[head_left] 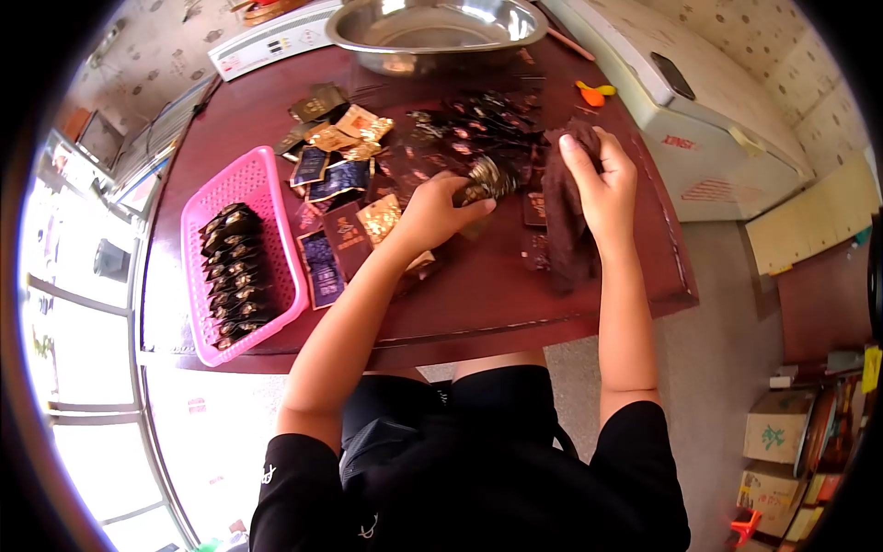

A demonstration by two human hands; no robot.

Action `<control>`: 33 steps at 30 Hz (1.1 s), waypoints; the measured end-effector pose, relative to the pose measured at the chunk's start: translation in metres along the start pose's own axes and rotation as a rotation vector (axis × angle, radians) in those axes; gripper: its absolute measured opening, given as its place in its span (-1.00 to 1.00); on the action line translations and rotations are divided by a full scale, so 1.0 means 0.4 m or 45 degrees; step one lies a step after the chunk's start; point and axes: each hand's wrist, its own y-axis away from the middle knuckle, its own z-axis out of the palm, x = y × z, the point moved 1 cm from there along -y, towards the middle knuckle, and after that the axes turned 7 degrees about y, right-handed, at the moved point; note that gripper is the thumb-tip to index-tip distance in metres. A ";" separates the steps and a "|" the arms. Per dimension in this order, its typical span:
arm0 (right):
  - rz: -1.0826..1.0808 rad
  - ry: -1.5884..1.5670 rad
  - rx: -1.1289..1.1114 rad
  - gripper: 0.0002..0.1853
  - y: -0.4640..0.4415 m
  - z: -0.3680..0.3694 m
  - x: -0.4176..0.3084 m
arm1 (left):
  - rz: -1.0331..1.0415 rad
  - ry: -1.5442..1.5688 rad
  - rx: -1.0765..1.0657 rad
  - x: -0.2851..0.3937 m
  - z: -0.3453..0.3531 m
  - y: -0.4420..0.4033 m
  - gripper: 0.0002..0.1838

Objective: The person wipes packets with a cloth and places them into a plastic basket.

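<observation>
On the worktop (460, 308) at left, a pink basket (273, 204) holds a row of black packets (237, 276); loose packets (340, 180) remain outside. Our left hand (436, 213) curls around shiny packets (494, 177); our right hand (602, 189) grips brown cloth (567, 221).

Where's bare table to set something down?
Table: front, between left forearm and dark cloth; upper left, between pink basket, packets and white panel; narrow strip, right forearm to right edge. Crowded: middle, packets around the left hand, up toward the metal bowl.

Single wide-angle view from the wearer's head, facing forward and steeply down over lap (510, 396) and nearby counter (487, 290).
</observation>
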 end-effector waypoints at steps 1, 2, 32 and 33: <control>-0.069 -0.130 -0.030 -0.79 -0.005 0.025 -0.028 | 0.180 0.134 0.121 -0.003 -0.014 0.005 -0.53; -0.257 -0.037 -0.121 -0.75 -0.002 0.058 -0.050 | 0.365 0.267 0.236 -0.005 -0.026 0.010 -0.56; 0.605 -0.689 0.150 -0.63 0.074 0.193 -0.023 | 0.186 1.462 -0.003 0.000 0.065 0.112 -0.76; 0.571 -0.691 0.138 -0.64 0.076 0.193 -0.025 | 0.131 1.628 0.031 0.009 0.067 0.114 -0.76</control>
